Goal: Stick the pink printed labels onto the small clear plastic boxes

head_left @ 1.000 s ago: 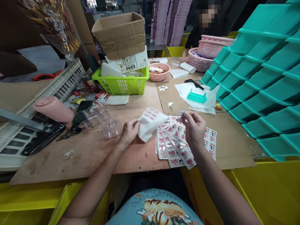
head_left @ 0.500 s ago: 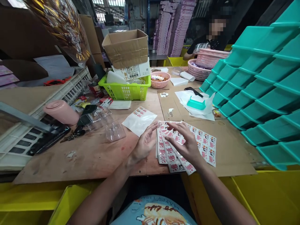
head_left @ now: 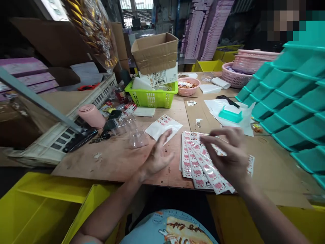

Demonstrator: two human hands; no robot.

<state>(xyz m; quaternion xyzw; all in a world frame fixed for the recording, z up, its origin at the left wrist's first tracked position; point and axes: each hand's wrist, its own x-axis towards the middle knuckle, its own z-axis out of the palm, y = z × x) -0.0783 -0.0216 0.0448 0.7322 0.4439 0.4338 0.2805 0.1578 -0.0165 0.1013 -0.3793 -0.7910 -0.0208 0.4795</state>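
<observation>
My left hand (head_left: 158,157) is raised over the table edge, its thumb and fingers spread, holding nothing. Just beyond it lies a white backing sheet (head_left: 158,128) with a few pink stickers left near its top corner. To the right, my right hand (head_left: 230,157) hovers above a fanned stack of sticker sheets (head_left: 189,162) printed with pink shapes and small black-and-white figures. Its thumb and forefinger come together at the tips; motion blur hides whether anything small sits between them. A clear plastic tray (head_left: 138,138) stands left of the backing sheet.
Stacked teal trays (head_left: 286,98) rise at the right. A small teal tray (head_left: 230,114) rests on white paper. At the back stand a green basket (head_left: 154,98) holding boxes and a pink basket (head_left: 188,90). A pink cup (head_left: 91,115) lies at the left. A person is behind the table.
My left hand let go of the backing sheet, which now lies on the table. My right hand opened, then its fingertips came together as it moved right. The view turned left.
</observation>
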